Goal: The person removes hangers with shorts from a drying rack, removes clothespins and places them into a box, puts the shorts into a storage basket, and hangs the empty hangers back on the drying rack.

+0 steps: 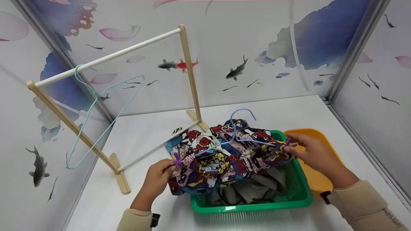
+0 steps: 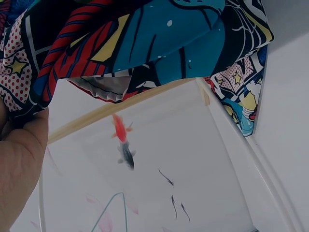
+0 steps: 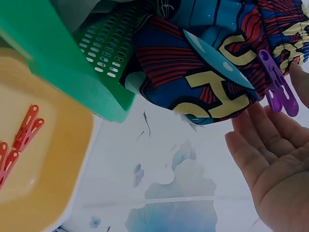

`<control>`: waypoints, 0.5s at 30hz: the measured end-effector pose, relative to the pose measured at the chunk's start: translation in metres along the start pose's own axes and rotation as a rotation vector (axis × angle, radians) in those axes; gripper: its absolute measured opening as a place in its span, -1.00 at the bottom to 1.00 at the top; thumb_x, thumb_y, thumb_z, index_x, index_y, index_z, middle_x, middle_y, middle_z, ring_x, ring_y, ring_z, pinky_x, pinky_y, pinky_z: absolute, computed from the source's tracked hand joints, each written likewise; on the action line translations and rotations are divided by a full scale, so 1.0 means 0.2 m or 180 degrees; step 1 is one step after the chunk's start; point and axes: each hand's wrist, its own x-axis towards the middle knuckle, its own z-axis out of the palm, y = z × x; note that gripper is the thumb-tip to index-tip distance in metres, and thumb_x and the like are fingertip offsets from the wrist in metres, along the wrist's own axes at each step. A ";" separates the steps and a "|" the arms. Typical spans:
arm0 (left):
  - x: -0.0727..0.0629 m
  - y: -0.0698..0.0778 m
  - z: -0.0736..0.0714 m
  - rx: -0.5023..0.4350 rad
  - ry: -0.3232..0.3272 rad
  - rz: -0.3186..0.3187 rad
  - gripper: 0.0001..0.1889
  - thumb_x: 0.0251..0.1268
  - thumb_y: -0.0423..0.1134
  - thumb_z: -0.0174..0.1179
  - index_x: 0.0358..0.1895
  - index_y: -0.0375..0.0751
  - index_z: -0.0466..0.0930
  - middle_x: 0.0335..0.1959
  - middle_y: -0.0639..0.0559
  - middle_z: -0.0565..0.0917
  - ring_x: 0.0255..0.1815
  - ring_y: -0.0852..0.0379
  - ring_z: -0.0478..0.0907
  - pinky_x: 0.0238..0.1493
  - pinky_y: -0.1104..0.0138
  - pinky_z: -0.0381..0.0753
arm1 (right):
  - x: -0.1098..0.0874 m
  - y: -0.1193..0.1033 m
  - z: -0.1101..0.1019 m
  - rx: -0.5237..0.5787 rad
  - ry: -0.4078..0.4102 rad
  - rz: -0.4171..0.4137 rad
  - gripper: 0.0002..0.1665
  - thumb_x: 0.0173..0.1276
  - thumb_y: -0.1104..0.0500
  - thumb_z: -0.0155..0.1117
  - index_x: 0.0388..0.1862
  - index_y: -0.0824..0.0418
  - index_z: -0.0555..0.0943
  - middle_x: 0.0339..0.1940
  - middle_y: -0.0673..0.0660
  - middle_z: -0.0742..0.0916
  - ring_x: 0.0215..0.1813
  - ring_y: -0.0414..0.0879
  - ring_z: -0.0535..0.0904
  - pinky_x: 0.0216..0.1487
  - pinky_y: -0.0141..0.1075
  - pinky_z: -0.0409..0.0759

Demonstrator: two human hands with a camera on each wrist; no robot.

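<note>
Patterned shorts in a comic print lie across a green basket, with a blue hanger over their waistband. A purple clothespin sits at the left end of the waistband, another purple clothespin at the right end. My left hand grips the left corner of the shorts beside its clothespin; in the left wrist view the fingertips are hidden by the fabric. At the right corner, my right hand has its fingers extended and thumb apart, around the clothespin.
A wood-and-white rack stands at the left, with a mint-green hanger on its top bar. Grey-brown cloth lies in the basket. A yellow tub behind it on the right holds red clothespins. Printed panels enclose the table.
</note>
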 end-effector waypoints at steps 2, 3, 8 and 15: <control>0.00 0.00 0.00 -0.0013 0.0022 0.0005 -0.90 0.31 -0.46 0.14 -0.26 -0.32 0.66 -0.39 -0.01 0.61 -0.40 0.25 0.40 -0.36 0.36 0.46 | 0.01 0.00 0.00 0.0015 -0.0025 -0.0021 -0.24 0.38 -0.17 0.17 0.34 0.33 0.40 0.07 0.34 0.63 0.04 0.22 0.57 -0.37 -0.29 0.60; 0.00 0.00 0.00 -0.0005 0.0029 0.0012 -0.90 0.31 -0.46 0.14 -0.26 -0.32 0.66 -0.39 -0.01 0.61 -0.40 0.25 0.40 -0.36 0.36 0.46 | 0.01 0.00 0.00 0.0025 -0.0036 -0.0030 -0.25 0.39 -0.16 0.16 0.34 0.33 0.40 0.07 0.34 0.63 0.03 0.20 0.57 -0.34 -0.29 0.61; -0.01 -0.01 0.00 0.0053 0.0016 0.0024 -0.88 0.33 -0.45 0.13 -0.21 -0.34 0.67 -0.38 -0.01 0.62 -0.44 0.27 0.38 -0.40 0.38 0.44 | 0.01 0.00 0.00 0.0141 -0.0103 0.0042 -0.25 0.40 -0.14 0.15 0.35 0.35 0.37 -0.05 0.27 0.69 -0.35 0.02 0.55 -0.42 -0.34 0.57; -0.01 -0.02 0.00 0.0069 0.0030 0.0022 -0.89 0.32 -0.46 0.14 -0.23 -0.34 0.67 -0.37 -0.02 0.62 -0.43 0.27 0.39 -0.39 0.37 0.45 | 0.02 0.03 0.01 0.0257 -0.0140 0.0205 -0.29 0.37 -0.19 0.17 0.22 0.36 0.46 -0.17 0.17 0.70 -0.36 -0.04 0.51 -0.44 -0.30 0.56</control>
